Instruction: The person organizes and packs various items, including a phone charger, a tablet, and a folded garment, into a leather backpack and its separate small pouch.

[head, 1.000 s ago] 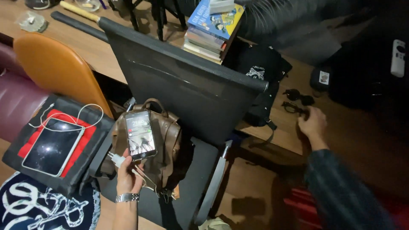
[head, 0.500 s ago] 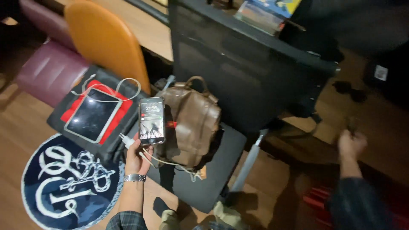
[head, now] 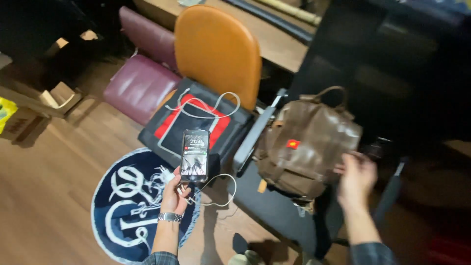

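Right hand [head: 355, 179] moved to backpack [head: 306, 142]; wood floor [head: 44, 176].

Wooden floor [head: 44, 186] carries a round dark-blue rug [head: 125, 206] with white markings, near left. Cardboard box [head: 22, 122] sits on the floor at far left. Black chair seat [head: 279, 211], right of centre, carries a brown backpack [head: 306, 145]. Orange chair [head: 218, 51] to its left bears a black bag [head: 235, 130]; a red-edged tablet [head: 179, 135] and a white cable [head: 211, 105] lie on it. Maroon padded seat [head: 140, 86] stands farther left.
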